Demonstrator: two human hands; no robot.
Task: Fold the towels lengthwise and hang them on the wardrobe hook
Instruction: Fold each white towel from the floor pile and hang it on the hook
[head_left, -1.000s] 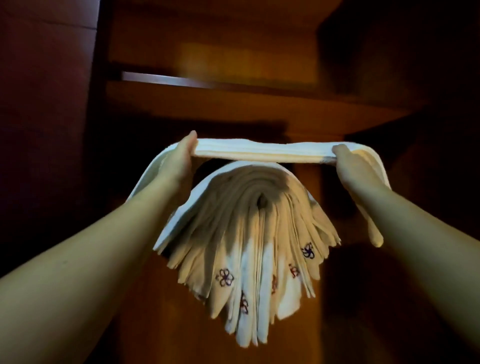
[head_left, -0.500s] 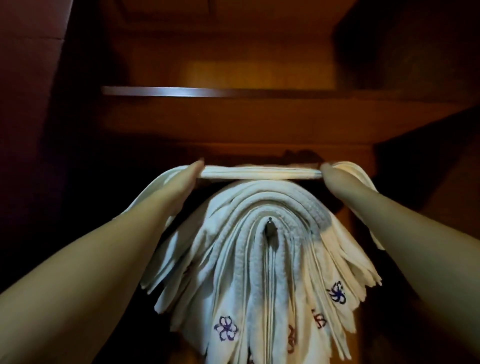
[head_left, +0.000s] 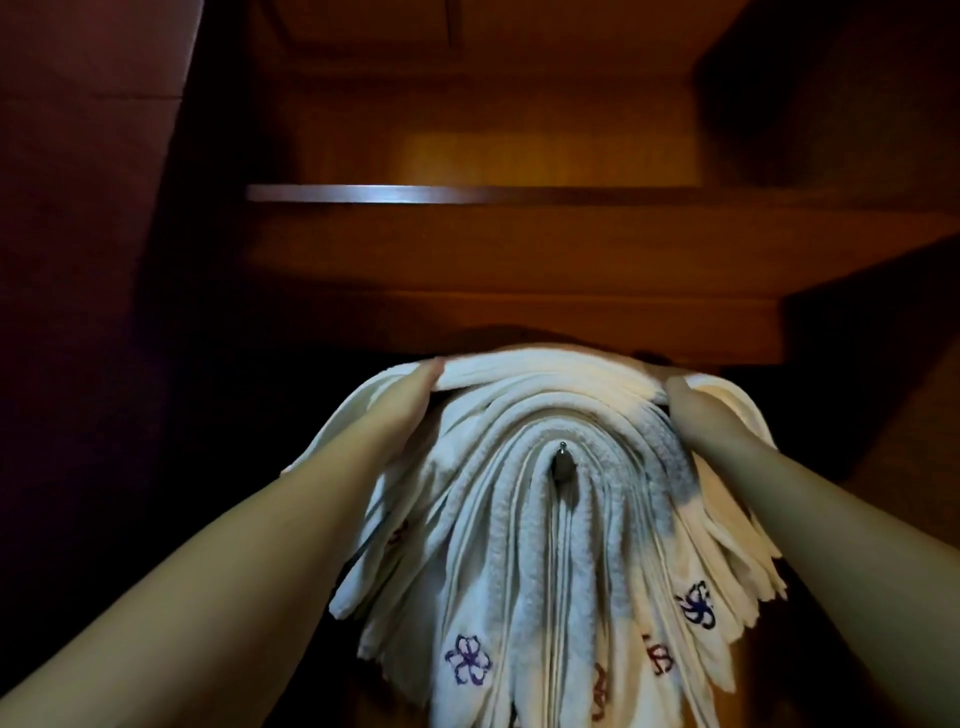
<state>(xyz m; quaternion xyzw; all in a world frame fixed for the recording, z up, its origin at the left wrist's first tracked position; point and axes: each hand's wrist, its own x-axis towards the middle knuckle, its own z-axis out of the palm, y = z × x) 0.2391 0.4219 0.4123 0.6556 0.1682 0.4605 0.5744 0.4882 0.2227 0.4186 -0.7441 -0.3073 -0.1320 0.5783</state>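
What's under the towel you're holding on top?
Under the folded towel sits a thick bunch of hung towels, draped over a metal hook. Only the hook's tip shows; the rest is covered.

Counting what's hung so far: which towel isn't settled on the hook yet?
The top towel, stretched flat between left hand and right hand; the others drape over the hook.

We find no readable words, numbers or brand names anywhere. The only marks are small embroidered flower motifs, purple and red, on the lower ends of the hanging towels; they carry no letters that we can make out.
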